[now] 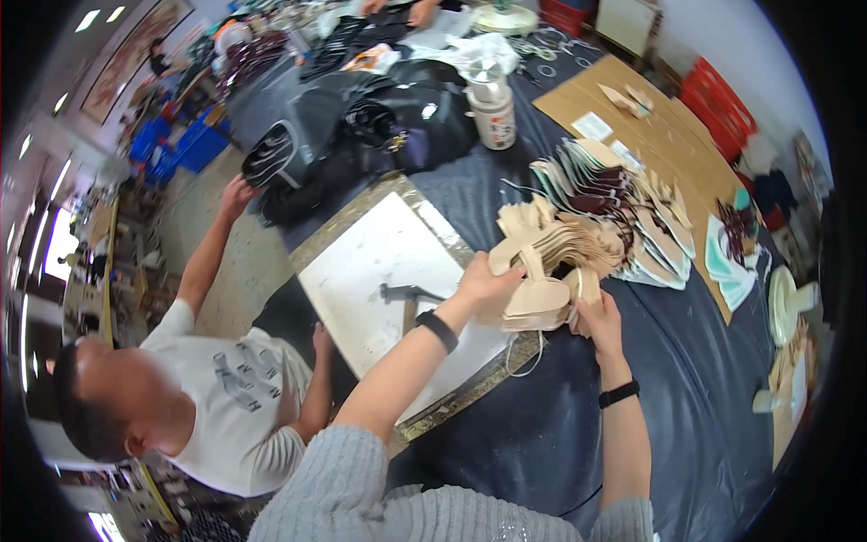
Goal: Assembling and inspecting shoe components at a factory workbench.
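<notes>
My left hand point(492, 282) is closed on the near left side of a thick bundle of beige shoe uppers point(542, 298), with strap-like parts fanned out on top. My right hand point(600, 323) pinches the bundle's right edge between thumb and fingers. The bundle is held above the right corner of a white board point(397, 271). A hammer point(411, 294) lies on that board, close to my left forearm. Just beyond my right hand, more shoe pieces point(650, 226) in beige, maroon and mint lie fanned in an overlapping row.
A dark sheet point(650, 361) covers the table. Brown cardboard point(673, 126) lies at the far right, with a red crate point(718, 99) behind. A white can point(493, 117) stands beside black material point(406, 99). On the left, a person point(230, 397) touches that material; another person's hands point(406, 11) show at the back.
</notes>
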`<move>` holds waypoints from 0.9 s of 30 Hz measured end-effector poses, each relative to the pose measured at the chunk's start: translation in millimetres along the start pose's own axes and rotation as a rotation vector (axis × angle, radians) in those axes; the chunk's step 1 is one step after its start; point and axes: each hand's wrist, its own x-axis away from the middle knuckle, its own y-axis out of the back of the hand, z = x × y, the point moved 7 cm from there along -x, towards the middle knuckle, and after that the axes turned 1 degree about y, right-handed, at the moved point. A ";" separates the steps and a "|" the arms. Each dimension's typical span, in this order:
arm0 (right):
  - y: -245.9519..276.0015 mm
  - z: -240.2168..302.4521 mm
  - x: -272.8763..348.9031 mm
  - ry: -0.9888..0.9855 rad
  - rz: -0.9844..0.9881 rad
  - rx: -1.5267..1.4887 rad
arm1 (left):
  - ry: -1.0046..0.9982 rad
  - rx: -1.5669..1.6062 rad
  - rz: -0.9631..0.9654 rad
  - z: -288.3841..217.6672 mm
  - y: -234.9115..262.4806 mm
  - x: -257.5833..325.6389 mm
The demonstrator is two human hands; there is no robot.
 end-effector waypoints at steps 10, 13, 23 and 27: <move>9.0 -6.4 -6.5 0.110 0.041 -0.030 | 0.198 0.498 0.045 20.2 -36.7 11.6; -11.2 4.3 -16.1 0.240 -0.046 0.186 | 0.206 0.508 -0.034 32.4 -18.3 7.8; 6.4 47.6 -27.3 0.228 -0.200 0.325 | -0.037 0.437 -0.128 10.2 -44.8 -27.7; -6.1 40.0 -37.9 0.253 -0.095 0.283 | -0.232 0.554 -0.107 35.4 -51.8 -69.1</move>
